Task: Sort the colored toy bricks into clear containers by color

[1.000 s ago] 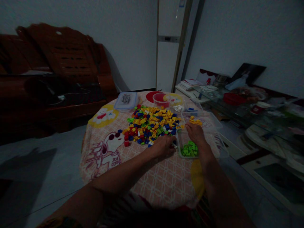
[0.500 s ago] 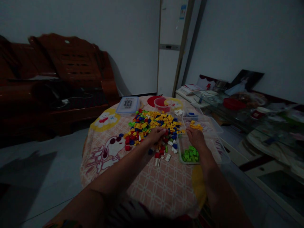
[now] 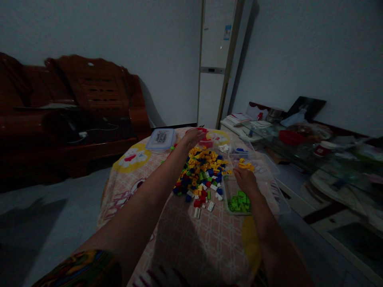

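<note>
My left hand (image 3: 194,137) is stretched over the far side of the table, fingers extended and apart, above a clear round tub (image 3: 211,139) with red bricks (image 3: 206,142) in it. No brick shows in that hand. My right hand (image 3: 245,180) hovers over the clear plastic boxes, its fingers pinched at the end of a yellow toy brick (image 3: 226,173). Green bricks (image 3: 239,202) lie in the near box (image 3: 269,199), and yellow bricks (image 3: 245,164) in the one behind it. Between my arms spreads a mixed pile of toy bricks (image 3: 203,165), partly hidden by my left forearm.
A blue-rimmed lidded container (image 3: 161,139) rests at the table's far left. White bricks (image 3: 224,148) and a small box with blue bricks (image 3: 241,150) are at the back right. A cluttered glass-topped cabinet (image 3: 269,133) stands to the right, a wooden sofa (image 3: 98,95) to the left.
My left hand has left the brick pile and moved forward to the round tub, its fingers now opened out. My right hand stays in nearly the same place. The view has tilted slightly upward.
</note>
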Action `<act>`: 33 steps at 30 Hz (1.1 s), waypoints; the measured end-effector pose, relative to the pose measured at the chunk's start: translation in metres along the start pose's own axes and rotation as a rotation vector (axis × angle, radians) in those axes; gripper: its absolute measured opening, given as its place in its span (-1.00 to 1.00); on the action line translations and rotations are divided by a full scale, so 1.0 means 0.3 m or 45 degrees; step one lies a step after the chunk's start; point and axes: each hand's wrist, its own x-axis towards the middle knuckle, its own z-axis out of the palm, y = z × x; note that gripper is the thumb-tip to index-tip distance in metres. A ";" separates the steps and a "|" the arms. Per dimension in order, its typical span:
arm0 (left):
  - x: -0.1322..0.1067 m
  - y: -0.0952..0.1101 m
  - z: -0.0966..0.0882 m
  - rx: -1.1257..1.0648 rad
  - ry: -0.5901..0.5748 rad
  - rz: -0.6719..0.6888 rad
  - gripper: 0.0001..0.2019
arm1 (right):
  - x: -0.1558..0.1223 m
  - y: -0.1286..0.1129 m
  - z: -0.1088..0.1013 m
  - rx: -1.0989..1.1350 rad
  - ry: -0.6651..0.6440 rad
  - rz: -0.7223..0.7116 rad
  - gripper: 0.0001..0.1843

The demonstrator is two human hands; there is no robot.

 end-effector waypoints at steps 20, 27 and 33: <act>-0.718 -0.161 -0.155 1.659 -0.801 0.243 -0.74 | -0.005 -0.003 -0.013 -0.041 0.009 -0.004 -0.61; -0.707 -0.187 -0.165 1.378 -0.557 0.179 -0.74 | -0.004 -0.008 -0.020 -0.042 -0.031 0.009 -0.62; -0.694 -0.211 -0.191 0.733 -0.240 -0.157 -0.75 | -0.005 -0.008 -0.022 -0.056 -0.026 -0.004 -0.61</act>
